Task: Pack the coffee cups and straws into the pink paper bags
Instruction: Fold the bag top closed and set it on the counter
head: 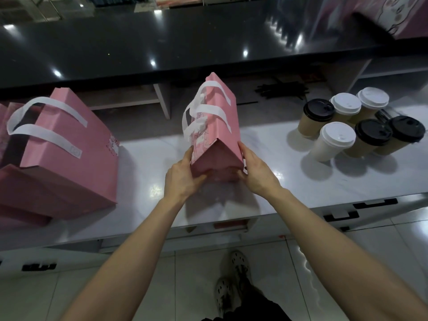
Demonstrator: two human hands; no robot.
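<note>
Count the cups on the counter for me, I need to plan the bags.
6, clustered at the right: black-lidded far left, two white-lidded behind, one white cup in front, two black-lidded at right. Others may be hidden.

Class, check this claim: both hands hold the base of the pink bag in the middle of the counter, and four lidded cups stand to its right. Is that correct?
Not quite. The head view shows six lidded cups, not four. The rest holds: the left hand and right hand hold the base of the pink bag in the middle of the counter.
</note>
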